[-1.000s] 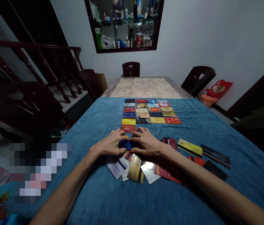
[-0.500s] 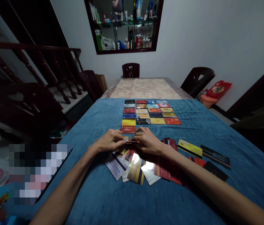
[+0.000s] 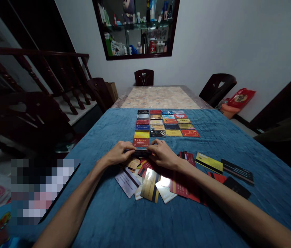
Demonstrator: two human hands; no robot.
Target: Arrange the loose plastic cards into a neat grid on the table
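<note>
A dark card [image 3: 141,153] is pinched at its two ends, the left end by my left hand [image 3: 121,152] and the right end by my right hand [image 3: 163,154]. It is tilted, just on the near side of a red card [image 3: 141,142]. Beyond lie several cards in neat rows, among them a yellow card [image 3: 141,134] and a black-and-white card [image 3: 158,133]. Under and before my hands is a loose pile, with a gold card [image 3: 150,186], a silver card [image 3: 128,182] and a red card [image 3: 181,186] overlapping. My right forearm covers part of that pile.
Blue cloth [image 3: 96,213] covers the near part of the table. To the right lie a yellow card [image 3: 209,162] and black cards [image 3: 238,171]. At the left is a blurred-out flat object [image 3: 55,189]. Chairs [image 3: 219,89] stand around the table.
The card between my hands has turned from edge-on to showing its dark face. Both hands have shifted slightly, the fingers now at its two ends. The laid-out rows look the same.
</note>
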